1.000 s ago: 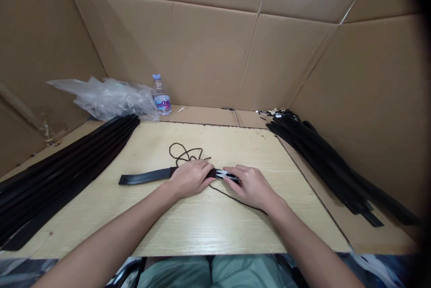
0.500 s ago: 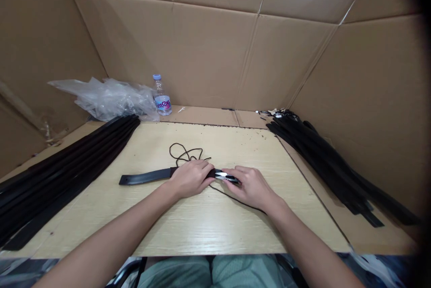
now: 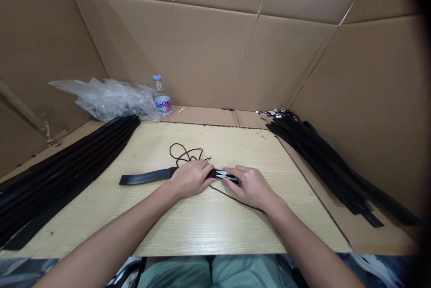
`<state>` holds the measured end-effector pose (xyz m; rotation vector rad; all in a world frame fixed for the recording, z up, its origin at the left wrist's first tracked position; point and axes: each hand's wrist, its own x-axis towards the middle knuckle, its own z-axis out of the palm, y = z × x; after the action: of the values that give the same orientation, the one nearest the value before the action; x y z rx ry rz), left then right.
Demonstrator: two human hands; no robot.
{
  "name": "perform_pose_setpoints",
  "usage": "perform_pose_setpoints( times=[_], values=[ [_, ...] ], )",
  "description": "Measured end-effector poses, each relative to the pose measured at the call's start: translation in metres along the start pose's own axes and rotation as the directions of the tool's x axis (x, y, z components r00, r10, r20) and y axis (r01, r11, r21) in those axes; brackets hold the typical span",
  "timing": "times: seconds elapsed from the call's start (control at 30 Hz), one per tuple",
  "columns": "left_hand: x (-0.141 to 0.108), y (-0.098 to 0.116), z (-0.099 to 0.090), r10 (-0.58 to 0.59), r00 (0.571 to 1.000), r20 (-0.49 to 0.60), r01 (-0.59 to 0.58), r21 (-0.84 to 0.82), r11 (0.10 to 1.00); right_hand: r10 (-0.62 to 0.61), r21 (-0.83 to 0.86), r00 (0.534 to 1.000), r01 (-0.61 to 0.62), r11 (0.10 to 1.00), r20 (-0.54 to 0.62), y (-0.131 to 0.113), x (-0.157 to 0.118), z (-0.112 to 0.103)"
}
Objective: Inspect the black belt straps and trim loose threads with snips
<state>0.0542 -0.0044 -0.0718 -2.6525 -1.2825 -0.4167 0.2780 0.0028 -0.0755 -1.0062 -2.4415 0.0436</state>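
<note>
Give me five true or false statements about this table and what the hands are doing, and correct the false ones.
The left hand rests on a black strap. True.
The right hand holds thread snips. True.
A thin black cord lies looped on the table. True.
The plastic water bottle lies on its side. False: it stands upright.
Black straps are piled only on the left. False: another pile lies on the right.
</note>
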Motion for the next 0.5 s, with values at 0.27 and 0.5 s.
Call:
perform_pose_setpoints(
  times=[0.27, 0.5],
  values=[
    [-0.0001, 0.0012, 0.0006, -0.003, 1.0, -0.015, 0.002, -0.011, 1.0, -0.016, 0.016, 1.0, 0.017, 1.0, -0.026, 0.0013, -0.0007, 0.0016],
    [0.0, 0.001, 0.0008, -0.002, 1.0, -0.012, 0.002, 0.004, 1.0, 0.005, 0.004, 1.0, -0.005, 1.0, 0.003, 0.0019, -0.0002, 0.0034]
  ],
)
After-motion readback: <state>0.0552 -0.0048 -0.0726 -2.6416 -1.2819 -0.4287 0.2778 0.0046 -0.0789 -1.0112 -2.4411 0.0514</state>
